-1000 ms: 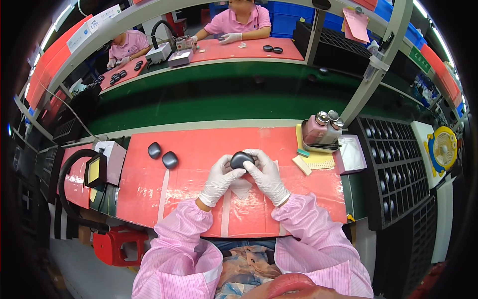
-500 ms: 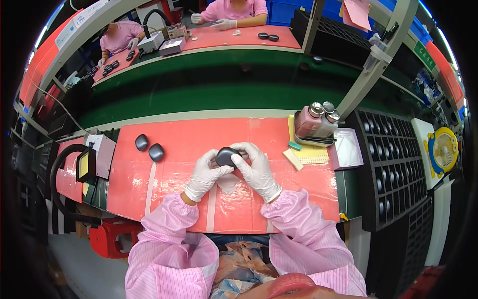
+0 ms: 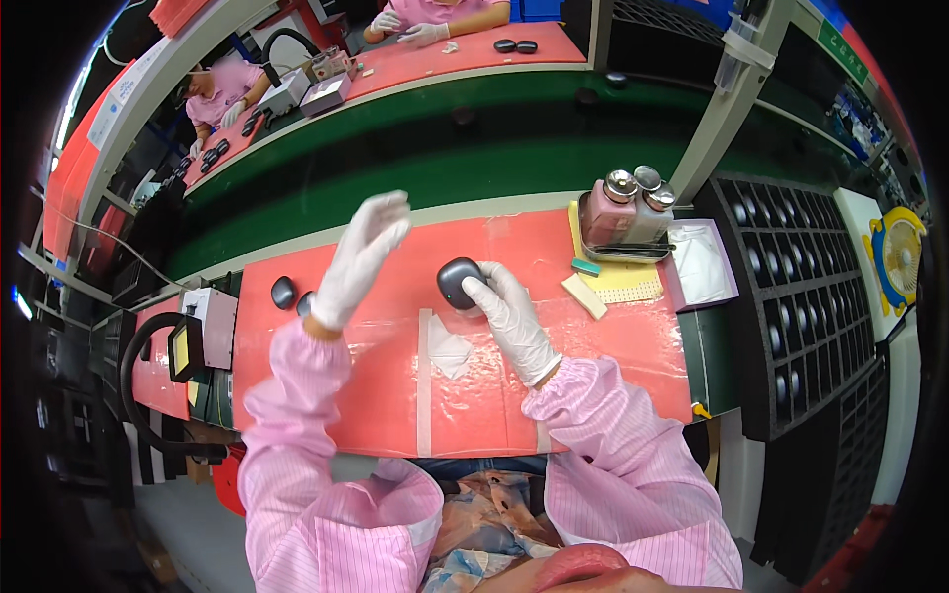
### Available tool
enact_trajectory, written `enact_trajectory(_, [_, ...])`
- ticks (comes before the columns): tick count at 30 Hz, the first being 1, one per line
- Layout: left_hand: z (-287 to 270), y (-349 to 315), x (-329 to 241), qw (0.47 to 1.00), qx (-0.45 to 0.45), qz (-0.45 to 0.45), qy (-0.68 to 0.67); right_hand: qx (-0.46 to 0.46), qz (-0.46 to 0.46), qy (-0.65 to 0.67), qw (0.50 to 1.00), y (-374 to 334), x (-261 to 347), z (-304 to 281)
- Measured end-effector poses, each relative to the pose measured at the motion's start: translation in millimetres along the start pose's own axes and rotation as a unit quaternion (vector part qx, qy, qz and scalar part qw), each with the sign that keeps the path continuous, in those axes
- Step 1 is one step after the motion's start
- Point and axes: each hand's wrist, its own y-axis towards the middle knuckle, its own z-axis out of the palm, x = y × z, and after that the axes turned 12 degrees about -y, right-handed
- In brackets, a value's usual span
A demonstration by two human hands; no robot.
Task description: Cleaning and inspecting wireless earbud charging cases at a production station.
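Note:
In my gloved right hand (image 3: 509,321) is a dark, glossy, pebble-shaped case (image 3: 458,281) with a small green light on its face. The fingers and thumb pinch it by its right side, above the red mat (image 3: 386,405). My gloved left hand (image 3: 364,262) is raised to the left of it, fingers stretched out and holding nothing. Partly behind that hand lies a second dark case (image 3: 305,303), with a third one (image 3: 284,292) farther left. A folded white cloth (image 3: 450,348) rests on the mat below the held case.
Pump bottles (image 3: 623,212) stand in a metal tray at the back right, near a box of white wipes (image 3: 700,265). A black foam rack (image 3: 791,296) with several cases is at the right. A lamp (image 3: 183,348) stands left. Two co-workers (image 3: 435,22) sit beyond the green belt (image 3: 415,163).
My left hand has let go of the case and moved up and left. My right hand now holds it alone, slightly higher. The view has shifted a little.

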Motion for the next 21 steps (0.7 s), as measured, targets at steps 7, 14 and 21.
enact_trajectory(7, [-17.4, 204.2, 82.8, 0.89, -0.017, 0.085, 0.447, 0.02, 0.006, 0.048, 0.999, 2.2, -8.4, 14.9])
enact_trajectory(14, [25.0, 287.2, 144.3, 0.826, -0.131, -0.004, 0.549, -0.003, 0.042, 0.055, 0.998, 3.8, -7.9, 6.1])
enact_trajectory(21, [24.3, 271.2, 137.3, 0.914, 0.01, 0.048, 0.402, -0.003, 0.058, 0.072, 0.996, 8.5, -6.2, -1.8])
